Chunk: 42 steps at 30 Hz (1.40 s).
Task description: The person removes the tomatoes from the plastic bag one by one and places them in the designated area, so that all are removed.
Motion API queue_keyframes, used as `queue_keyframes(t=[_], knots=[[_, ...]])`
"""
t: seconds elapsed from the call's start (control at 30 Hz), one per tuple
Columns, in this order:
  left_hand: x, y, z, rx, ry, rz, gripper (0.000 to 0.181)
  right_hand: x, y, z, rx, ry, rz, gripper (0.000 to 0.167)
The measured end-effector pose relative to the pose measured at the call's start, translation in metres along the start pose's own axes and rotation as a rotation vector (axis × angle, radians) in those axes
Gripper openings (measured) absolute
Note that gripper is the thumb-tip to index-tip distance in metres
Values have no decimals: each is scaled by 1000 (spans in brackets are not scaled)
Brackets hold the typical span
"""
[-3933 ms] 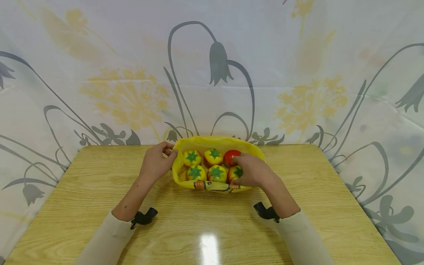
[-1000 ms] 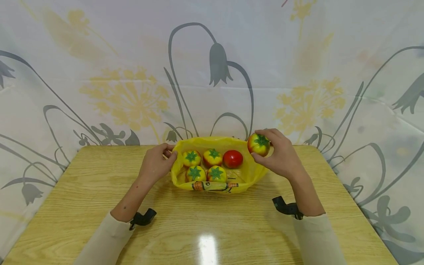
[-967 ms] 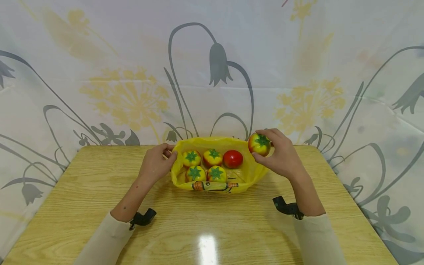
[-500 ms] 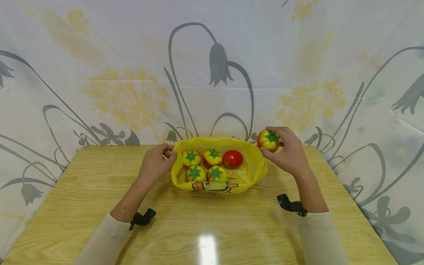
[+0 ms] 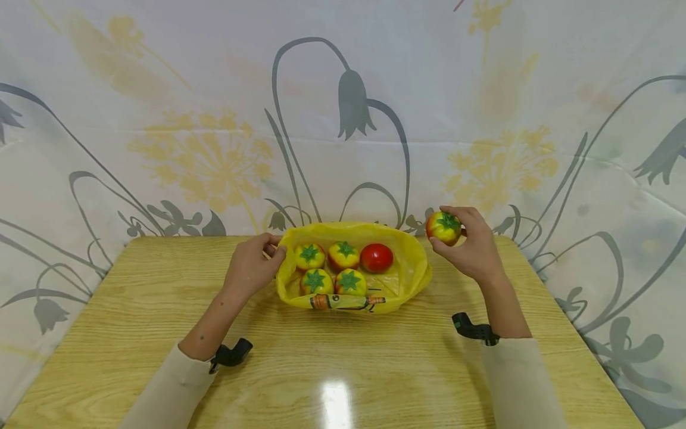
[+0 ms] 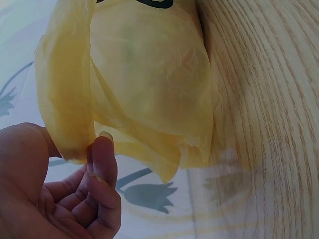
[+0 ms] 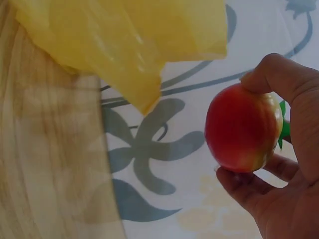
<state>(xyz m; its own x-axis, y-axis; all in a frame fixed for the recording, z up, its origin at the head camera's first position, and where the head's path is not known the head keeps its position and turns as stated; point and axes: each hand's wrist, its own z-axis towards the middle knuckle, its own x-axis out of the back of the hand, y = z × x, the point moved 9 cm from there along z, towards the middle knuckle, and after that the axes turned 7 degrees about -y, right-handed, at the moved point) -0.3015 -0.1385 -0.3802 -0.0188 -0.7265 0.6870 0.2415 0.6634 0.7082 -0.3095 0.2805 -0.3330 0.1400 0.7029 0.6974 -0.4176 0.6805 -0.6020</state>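
Note:
A yellow plastic bag (image 5: 412, 268) lies open-mouthed on the table, its edge folded outward. Inside are several red-yellow fruits with green star tops, such as one at the front (image 5: 351, 282), and one plain red fruit (image 5: 377, 258). My left hand (image 5: 250, 266) pinches the bag's left rim; in the left wrist view the thumb and fingers (image 6: 103, 162) hold the yellow film (image 6: 67, 89). To the right of the bag, my right hand (image 5: 473, 247) holds a red-yellow fruit (image 5: 443, 229) in the air between thumb and fingertips. The right wrist view shows its red side (image 7: 241, 128), apart from the bag (image 7: 119, 40).
The wooden table (image 5: 343, 363) reaches back to a white cloth backdrop (image 5: 439, 71) with grey and yellow flower prints. Black wrist-worn devices (image 5: 231, 353) sit at both cuffs. Light glares on the table's front part.
The right hand has lifted a fruit from the bag's front right and carried it rightward past the rim. The bag's right side has settled inward a little. The left hand stays at the left rim.

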Motion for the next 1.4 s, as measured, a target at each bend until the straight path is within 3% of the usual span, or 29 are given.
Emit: queue_keyframes(t=[0.47,0.77,1.4], knots=[[1,0,-1,8,4,3,32,-9,26,-2,-9,48,28,64],[0,-1,0,0,-4,-1,33,-22,52,-5,-103,18,105,72],[1,-1,-1,-15,9,3,32,-47,89,-10,-188,-32,164,69]])
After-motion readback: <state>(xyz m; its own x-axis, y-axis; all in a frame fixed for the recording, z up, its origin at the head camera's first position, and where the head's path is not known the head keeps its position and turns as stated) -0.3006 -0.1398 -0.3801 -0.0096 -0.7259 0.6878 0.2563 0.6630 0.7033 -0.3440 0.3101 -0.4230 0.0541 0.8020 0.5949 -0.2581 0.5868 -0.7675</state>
